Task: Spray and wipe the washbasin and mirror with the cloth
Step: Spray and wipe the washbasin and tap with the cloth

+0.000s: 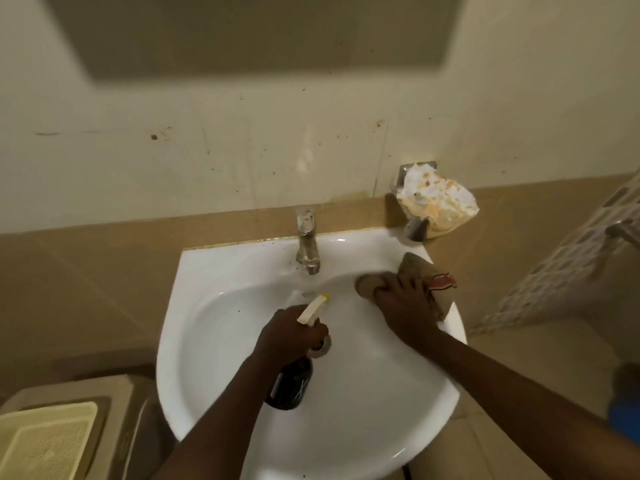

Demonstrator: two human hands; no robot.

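Leaning over a white washbasin (214, 341), a person worked with both hands in a tiled bathroom. Their right hand (405, 303) pressed a brown cloth (412, 268) against the basin's upper right rim, the fingers (384, 291) curled over the cloth's bunched edge and holding it, while a red-and-white patterned corner of the fabric stuck out toward the wall. Their left hand (289, 332) hovered over the bowl, fingers wrapped round the neck of a dark spray bottle (291, 388), whose pale trigger head with its yellow nozzle (313, 306) pointed up toward the tap (306, 244). The bottle's body hung over the near part of the bowl, and the hand partly hid the metal drain (323, 348). The chrome tap stood at the back centre of the basin, against a beige tiled ledge. A wall-mounted soap holder (414, 226) to the right of the tap carried a crumpled, stained white wad (436, 199). Above, the lower part of the mirror (249, 32) showed on the spotted cream wall. A pale yellow plastic tray (45, 441) sat at the lower left, and a white lattice rack (568, 258) showed at the right edge.
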